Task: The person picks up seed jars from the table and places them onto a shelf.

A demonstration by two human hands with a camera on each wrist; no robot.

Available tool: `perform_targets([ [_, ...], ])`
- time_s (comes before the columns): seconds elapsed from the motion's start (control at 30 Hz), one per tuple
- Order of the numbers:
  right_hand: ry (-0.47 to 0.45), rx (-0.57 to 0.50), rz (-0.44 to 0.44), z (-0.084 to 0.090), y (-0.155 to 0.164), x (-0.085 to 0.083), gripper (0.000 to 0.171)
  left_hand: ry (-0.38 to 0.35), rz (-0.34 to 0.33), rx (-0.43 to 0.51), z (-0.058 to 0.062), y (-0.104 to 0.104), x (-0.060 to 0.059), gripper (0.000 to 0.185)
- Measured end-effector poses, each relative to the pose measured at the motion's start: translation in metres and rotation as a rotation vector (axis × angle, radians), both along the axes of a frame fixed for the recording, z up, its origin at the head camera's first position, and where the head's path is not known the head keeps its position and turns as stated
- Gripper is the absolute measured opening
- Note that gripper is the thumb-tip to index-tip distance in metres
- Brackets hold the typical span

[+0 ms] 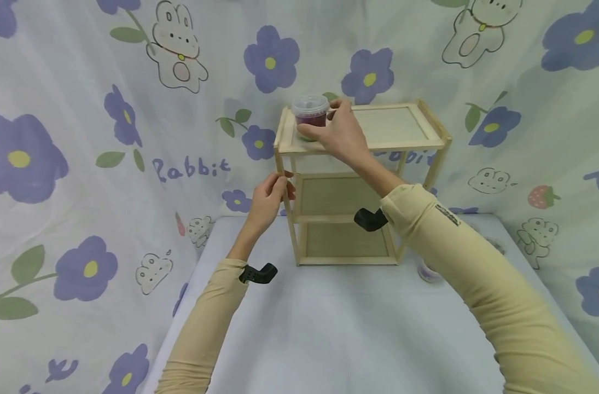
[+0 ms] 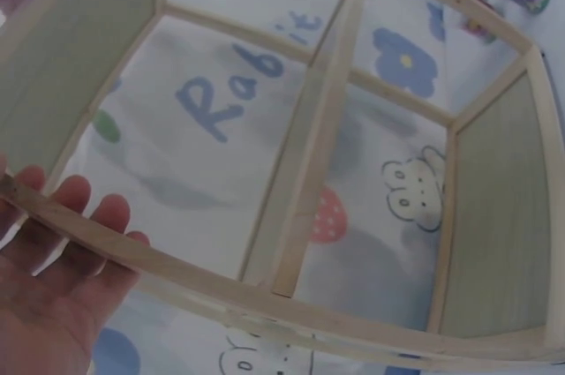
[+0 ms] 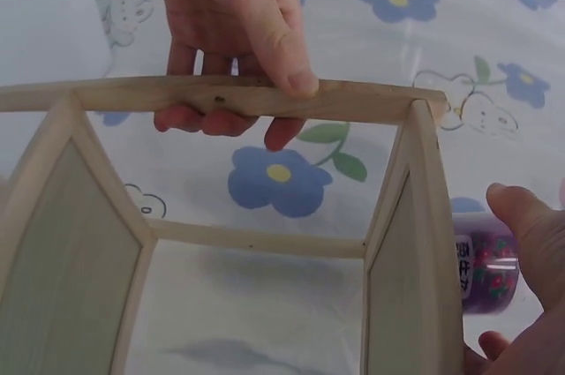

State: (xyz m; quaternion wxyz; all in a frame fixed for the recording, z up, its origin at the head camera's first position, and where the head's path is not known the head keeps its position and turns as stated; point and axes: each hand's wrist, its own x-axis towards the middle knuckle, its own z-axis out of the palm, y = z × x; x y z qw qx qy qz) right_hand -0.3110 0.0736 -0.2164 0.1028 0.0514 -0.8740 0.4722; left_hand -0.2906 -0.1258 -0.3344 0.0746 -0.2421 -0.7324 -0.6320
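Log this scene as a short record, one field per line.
Furniture: three-tier wooden shelf, upright on a white table
Left grip: holds the shelf's left front post, below the top tier
Right grip: thumb and fingers around a lidded tub
Tub position: upright at the top tier's left end; whether its weight rests there is unclear
Tub contents: dark reddish purple; details unclear
Other items: containers right of the shelf, partly hidden by the right sleeve
Backdrop: cloth with flowers, rabbits and "Rabbit" lettering
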Motion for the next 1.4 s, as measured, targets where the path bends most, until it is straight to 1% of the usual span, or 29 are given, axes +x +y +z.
perform_targets([
  [0.17,0.000,0.011,0.003,0.001,0.011,0.009,0.090,0.002,-0.017,0.004,0.000,0.001,-0.001,0.030],
  [0.3,-0.006,-0.008,0.001,0.001,0.020,0.017,0.090,-0.004,-0.028,0.019,0.000,0.001,0.000,0.030],
  [0.53,-0.002,-0.020,0.012,0.003,0.037,0.034,0.085,-0.016,-0.017,0.005,0.000,-0.001,0.001,0.030],
  [0.77,0.031,-0.052,0.013,0.010,0.055,0.055,0.078,-0.011,-0.020,-0.008,0.001,-0.002,0.002,0.029],
  [0.93,0.068,-0.076,-0.004,0.014,0.068,0.073,0.074,-0.003,-0.022,-0.002,0.000,-0.002,0.000,0.029],
  [1.1,0.137,-0.079,-0.023,0.014,0.082,0.088,0.071,-0.009,-0.021,0.006,-0.002,-0.003,-0.001,0.030],
  [1.2,0.191,-0.093,-0.035,0.010,0.097,0.097,0.070,0.002,-0.020,0.003,-0.012,-0.004,-0.011,0.032],
  [1.33,0.304,-0.116,-0.076,-0.001,0.118,0.108,0.066,0.007,-0.022,0.006,-0.022,-0.006,-0.022,0.033],
  [1.4,0.368,-0.111,-0.118,-0.007,0.129,0.116,0.064,-0.001,-0.028,0.007,-0.018,-0.005,-0.018,0.031],
])
